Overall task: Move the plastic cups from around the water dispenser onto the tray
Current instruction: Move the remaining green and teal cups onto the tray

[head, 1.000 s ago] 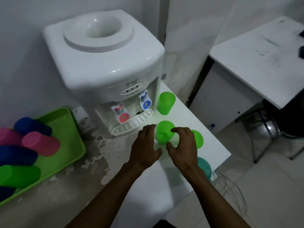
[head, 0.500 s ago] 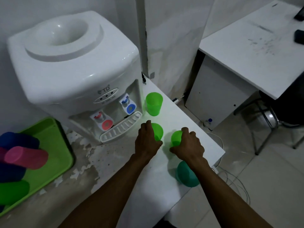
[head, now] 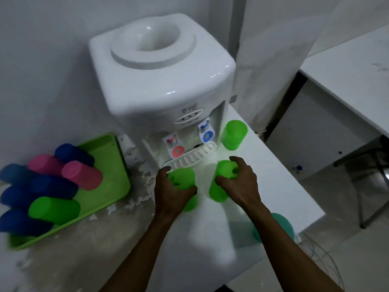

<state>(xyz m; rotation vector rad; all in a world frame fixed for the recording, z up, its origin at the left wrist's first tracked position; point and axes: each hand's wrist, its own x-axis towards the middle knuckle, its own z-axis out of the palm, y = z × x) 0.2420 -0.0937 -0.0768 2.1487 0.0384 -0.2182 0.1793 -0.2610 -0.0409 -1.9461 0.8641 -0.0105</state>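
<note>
Before the water dispenser | your left hand grips one green cup | your right hand grips another green cup | tray left of dispenser, holding upturned cups.

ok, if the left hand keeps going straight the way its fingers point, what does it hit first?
Probably the dispenser's drip tray, just beyond the left hand, which grips a green cup. Depth is unclear in the blur, so this is a judgement.
</note>
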